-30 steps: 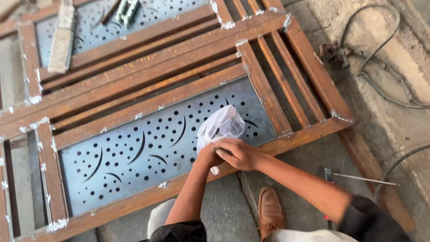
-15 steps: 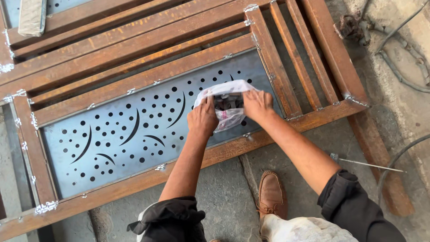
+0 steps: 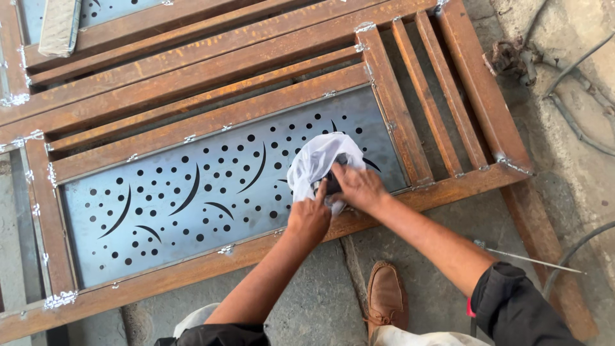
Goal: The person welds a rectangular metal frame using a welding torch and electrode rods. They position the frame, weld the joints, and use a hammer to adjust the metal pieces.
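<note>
A white plastic bag (image 3: 318, 160) with something dark inside lies on a grey perforated metal sheet (image 3: 192, 192) set in a rusty welded steel frame (image 3: 211, 122). My left hand (image 3: 309, 218) pinches the bag's lower edge near the frame's front bar. My right hand (image 3: 359, 187) grips the bag from the right, fingers curled over the dark item. Both forearms reach in from the bottom, with dark rolled sleeves.
My brown shoe (image 3: 386, 295) stands on the concrete floor below the frame. Vertical rusty bars (image 3: 435, 96) fill the frame's right end. A thin metal rod (image 3: 532, 259) and cables (image 3: 576, 70) lie on the right. A wrapped block (image 3: 59, 27) rests at top left.
Both hands had spread the bag flat on the sheet half a second ago. Now they have drawn closer and bunched it up. The view has shifted slightly.
</note>
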### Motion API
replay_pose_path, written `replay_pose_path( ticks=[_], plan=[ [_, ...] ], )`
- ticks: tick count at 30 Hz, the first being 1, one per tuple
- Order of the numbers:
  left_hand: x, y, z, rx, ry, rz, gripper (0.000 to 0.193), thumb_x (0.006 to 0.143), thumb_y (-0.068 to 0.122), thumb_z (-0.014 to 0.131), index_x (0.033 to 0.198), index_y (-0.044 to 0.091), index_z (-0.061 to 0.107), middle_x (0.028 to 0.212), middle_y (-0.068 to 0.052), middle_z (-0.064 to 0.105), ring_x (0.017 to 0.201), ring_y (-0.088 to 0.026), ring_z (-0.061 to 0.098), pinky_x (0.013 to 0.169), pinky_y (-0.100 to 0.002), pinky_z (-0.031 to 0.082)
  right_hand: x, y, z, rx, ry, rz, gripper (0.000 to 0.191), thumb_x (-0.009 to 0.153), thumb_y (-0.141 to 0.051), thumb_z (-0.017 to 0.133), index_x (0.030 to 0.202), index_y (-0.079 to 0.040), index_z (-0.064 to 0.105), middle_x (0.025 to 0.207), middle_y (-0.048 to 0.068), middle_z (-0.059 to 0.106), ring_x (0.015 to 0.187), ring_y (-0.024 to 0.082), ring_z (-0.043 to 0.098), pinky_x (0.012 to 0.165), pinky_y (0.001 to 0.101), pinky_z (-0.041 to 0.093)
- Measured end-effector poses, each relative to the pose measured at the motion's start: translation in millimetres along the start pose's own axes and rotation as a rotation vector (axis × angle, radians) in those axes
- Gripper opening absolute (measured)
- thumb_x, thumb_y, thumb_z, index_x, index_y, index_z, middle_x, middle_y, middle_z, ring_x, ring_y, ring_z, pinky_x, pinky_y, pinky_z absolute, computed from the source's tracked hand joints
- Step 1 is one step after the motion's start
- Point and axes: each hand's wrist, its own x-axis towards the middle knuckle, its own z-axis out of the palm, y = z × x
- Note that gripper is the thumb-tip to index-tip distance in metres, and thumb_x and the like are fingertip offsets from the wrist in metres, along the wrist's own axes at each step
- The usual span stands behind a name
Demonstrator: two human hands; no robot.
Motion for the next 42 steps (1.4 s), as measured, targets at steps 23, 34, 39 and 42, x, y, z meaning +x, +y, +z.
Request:
replay_pose_path(
  ticks=[23,34,39,42],
  plan=[
    [23,-23,4,-0.299,0.167,-0.159,0.031,0.098,0.011,0.053,0.121,0.022,0.07,0.162,-0.02,0.034,0.073,-0.019,0.073,0.056,-0.03,0.059,36,29,-9,0.314,0.139,0.035,0.049,0.095,0.005,0.056,0.136,-0.02,0.067,0.117,0.017,0.075,0.106,0.036,0.074,0.097,0.0431,0.059],
    [14,-10,13,-0.381,0.183,-0.192,0.021,0.106,0.02,0.049,0.121,0.014,0.061,0.134,-0.021,0.056,0.093,-0.035,0.072,0.077,-0.047,0.061,33,22,3,-0.178,0.286,-0.153,0.058,0.08,0.005,0.063,0.138,0.0,0.059,0.119,0.023,0.069,0.105,0.037,0.072,0.088,0.0445,0.061],
    [5,1,6,-0.414,0.154,-0.287,0.027,0.098,0.018,0.054,0.123,0.009,0.053,0.15,-0.036,0.032,0.095,-0.043,0.072,0.081,-0.05,0.06,20,17,11,-0.051,0.196,-0.049,0.042,0.086,0.004,0.068,0.127,-0.005,0.065,0.121,0.021,0.067,0.101,0.035,0.072,0.089,0.0444,0.062],
    [10,8,0,-0.419,0.139,-0.291,0.045,0.095,0.02,0.056,0.133,0.001,0.041,0.152,-0.043,0.022,0.094,-0.044,0.072,0.078,-0.047,0.062,15,10,13,0.047,0.14,0.044,0.047,0.079,-0.003,0.074,0.124,-0.003,0.066,0.115,0.024,0.065,0.097,0.037,0.07,0.084,0.0459,0.061]
  ],
)
